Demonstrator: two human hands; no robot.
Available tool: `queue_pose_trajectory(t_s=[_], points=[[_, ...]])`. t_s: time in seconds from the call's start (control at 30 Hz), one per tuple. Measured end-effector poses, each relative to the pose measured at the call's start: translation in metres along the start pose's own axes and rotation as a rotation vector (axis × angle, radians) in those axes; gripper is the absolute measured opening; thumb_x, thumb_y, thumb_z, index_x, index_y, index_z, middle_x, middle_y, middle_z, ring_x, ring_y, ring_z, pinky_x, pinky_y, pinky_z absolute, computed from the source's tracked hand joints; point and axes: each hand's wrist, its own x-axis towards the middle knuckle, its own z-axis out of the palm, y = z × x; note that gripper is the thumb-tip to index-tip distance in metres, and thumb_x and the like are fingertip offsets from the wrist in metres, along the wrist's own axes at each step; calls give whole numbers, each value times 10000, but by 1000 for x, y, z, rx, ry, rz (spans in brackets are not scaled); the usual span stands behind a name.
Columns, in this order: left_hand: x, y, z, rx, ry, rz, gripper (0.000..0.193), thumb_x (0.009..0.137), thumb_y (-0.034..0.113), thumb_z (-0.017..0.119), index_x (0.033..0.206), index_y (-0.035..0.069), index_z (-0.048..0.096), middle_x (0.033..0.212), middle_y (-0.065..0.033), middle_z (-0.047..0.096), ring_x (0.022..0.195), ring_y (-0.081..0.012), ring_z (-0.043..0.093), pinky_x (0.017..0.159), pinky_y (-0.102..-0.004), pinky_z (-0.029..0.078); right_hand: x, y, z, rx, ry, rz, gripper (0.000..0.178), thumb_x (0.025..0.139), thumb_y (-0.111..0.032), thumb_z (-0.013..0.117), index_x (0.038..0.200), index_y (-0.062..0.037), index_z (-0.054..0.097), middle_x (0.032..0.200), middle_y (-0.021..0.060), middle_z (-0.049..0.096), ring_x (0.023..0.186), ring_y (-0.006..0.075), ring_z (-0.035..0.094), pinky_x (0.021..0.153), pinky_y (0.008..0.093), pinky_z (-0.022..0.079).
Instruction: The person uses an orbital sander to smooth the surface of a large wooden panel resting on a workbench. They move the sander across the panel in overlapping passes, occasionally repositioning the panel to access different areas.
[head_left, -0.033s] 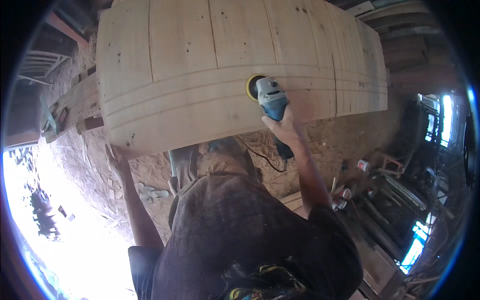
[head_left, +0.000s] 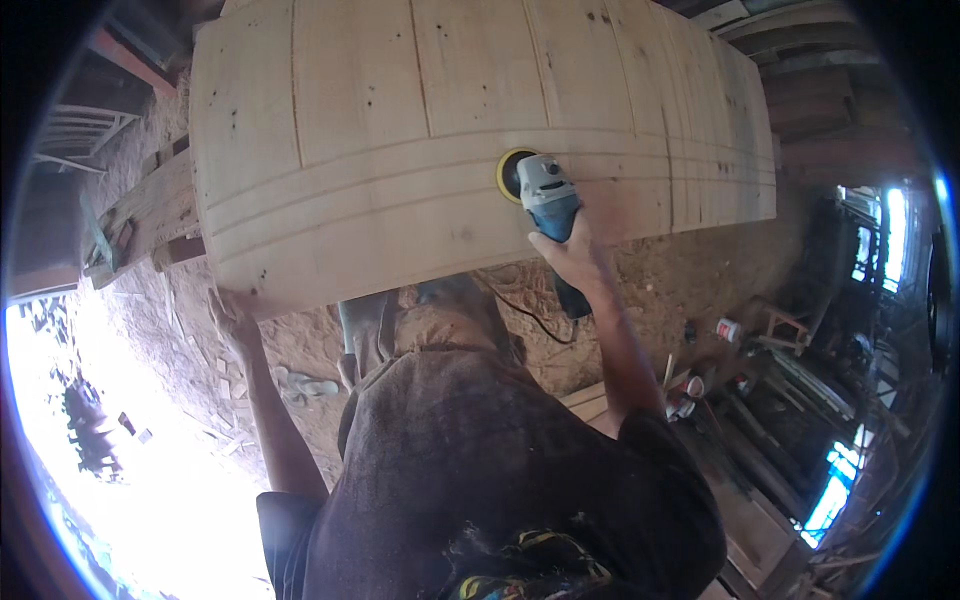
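Note:
A large pale wooden panel (head_left: 350,225), with long grooves and dark knots, lies in front of me. My right hand (head_left: 577,255) is wrapped round the blue body of an angle grinder (head_left: 551,202) with a grey head. The grinder's round yellow-edged sanding pad (head_left: 507,178) rests on the panel near its grooved band. At the panel's near left corner, my left hand (head_left: 236,325) grips the edge, its fingers partly hidden. A dark cord (head_left: 530,318) hangs below the panel's near edge.
Rough timber supports (head_left: 165,205) stand at the left under the panel. Sawdust and wood scraps cover the ground, with a pair of sandals (head_left: 303,386) at lower left. To the right are a white container (head_left: 728,330), a small wooden frame (head_left: 782,328) and stacked boards (head_left: 810,385).
The grinder and my right hand have shifted slightly to the right. The panel's left end appears a little further left. My left hand stays at the corner.

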Motion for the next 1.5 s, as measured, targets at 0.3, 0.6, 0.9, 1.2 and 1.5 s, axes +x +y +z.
queue_pose_trajectory(t_s=[0.3,0.6,0.9,1.2,1.5], points=[[-33,116,73,456,-114,114,799,1043,544,459,1625,44,236,1705,-209,170,1589,-361,114,1222,-604,139,39,84,-78,49,34,234,660,786,-365,810,1308,-28,589,1181,178,679,1107,297,666,953,453,505],[-39,128,92,569,-67,85,867,1050,568,363,1637,-12,94,1719,-233,42,1599,-372,5,1235,-593,46,54,94,-84,297,78,400,550,811,-358,819,1210,-31,629,1050,97,671,967,243,665,863,420,522],[-43,134,75,394,-151,113,808,1063,470,415,1638,-9,109,1712,-251,60,1593,-401,25,1239,-578,47,49,-140,165,48,-391,-446,542,778,-272,788,1191,16,587,945,258,692,891,442,699,813,505,556],[-45,136,74,366,-124,147,767,1070,429,425,1633,-9,145,1706,-259,100,1590,-410,53,1235,-576,60,38,-163,159,-150,-316,-296,543,793,-258,769,1174,57,543,1009,340,673,995,519,666,856,563,541],[-43,131,75,416,-141,158,789,1073,477,390,1632,-15,130,1704,-267,88,1586,-426,44,1236,-590,55,52,-83,63,-224,-151,-48,695,779,-289,794,1322,46,515,1146,334,675,1093,503,655,929,530,531]])
